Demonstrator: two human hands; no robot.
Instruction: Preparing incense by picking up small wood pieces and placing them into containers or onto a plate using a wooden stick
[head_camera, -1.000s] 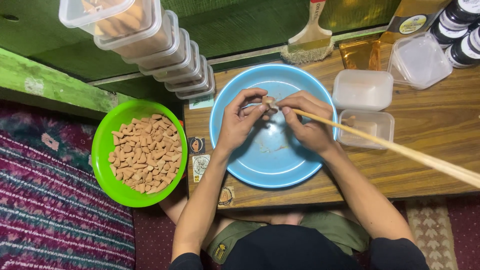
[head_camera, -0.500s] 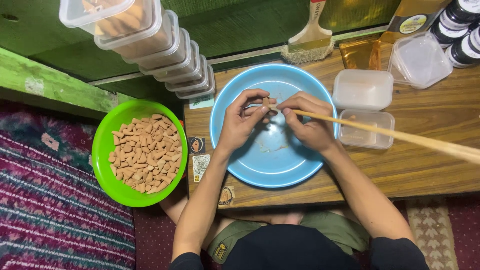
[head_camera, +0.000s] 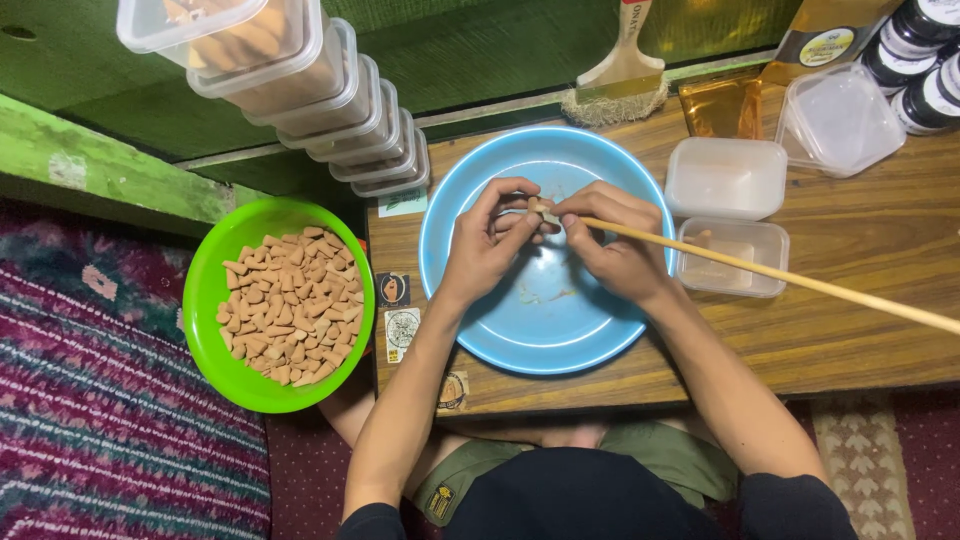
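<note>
The long wooden stick (head_camera: 760, 268) has swung since a second ago: its far end now points less steeply toward the lower right, and the fingers have closed tighter over the small piece between them. That small tan cone-shaped piece (head_camera: 540, 208) sits at the stick's tip, above the middle of the blue bowl (head_camera: 480, 160). The left hand (head_camera: 487, 243) pinches it, fingers curled closed around it. The right hand (head_camera: 612, 240) grips the stick near its tip, fingers folded shut on it. Both hands hover over the bowl, which rests on a wooden table (head_camera: 860, 330). Left of the table, a green bowl (head_camera: 205, 290) holds a heap of tan cones (head_camera: 288, 305). Clear plastic tubs (head_camera: 725, 178) stand just right of the blue bowl. A brush (head_camera: 622, 75) lies beyond it.
</note>
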